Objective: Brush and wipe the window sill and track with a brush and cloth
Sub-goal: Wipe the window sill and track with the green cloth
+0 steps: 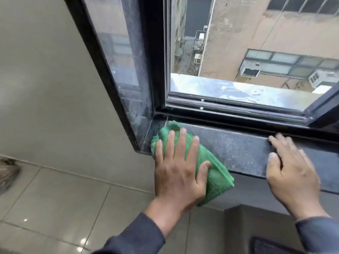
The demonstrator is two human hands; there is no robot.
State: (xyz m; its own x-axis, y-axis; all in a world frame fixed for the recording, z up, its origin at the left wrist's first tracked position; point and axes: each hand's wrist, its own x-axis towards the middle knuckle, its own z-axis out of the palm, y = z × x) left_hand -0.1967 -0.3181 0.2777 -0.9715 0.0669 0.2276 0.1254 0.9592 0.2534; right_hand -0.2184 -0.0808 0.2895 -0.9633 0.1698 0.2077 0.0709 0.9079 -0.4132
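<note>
The left hand [178,167] lies flat with fingers spread on a folded green microfibre cloth [211,173], pressing it onto the dark speckled granite window sill [236,149]. The thumb hooks over the cloth's right edge, so the hand both pins and lightly grips it. The cloth sits at the sill's left end, its far tip reaching toward 11 o'clock into the corner where the sill meets the side reveal, while its near end hangs off the sill's front edge toward 5 o'clock.

At 3 o'clock from the cloth, well apart from it, the right hand [291,169] rests on the sill with fingers loosely extended and nothing in it; its fingertips lie at the sill's back edge, its thumb on the stone surface, and its palm overhangs the front lip.

Behind the sill, toward 12 o'clock, runs the black metal window track [238,116], with the sash slid open above it. Through the opening a beige neighbouring building [238,43] with window air-conditioning units shows.

Glossy pale floor tiles [55,198] fill the 8 o'clock area, and both forearms wear dark blue sleeves [134,237].
</note>
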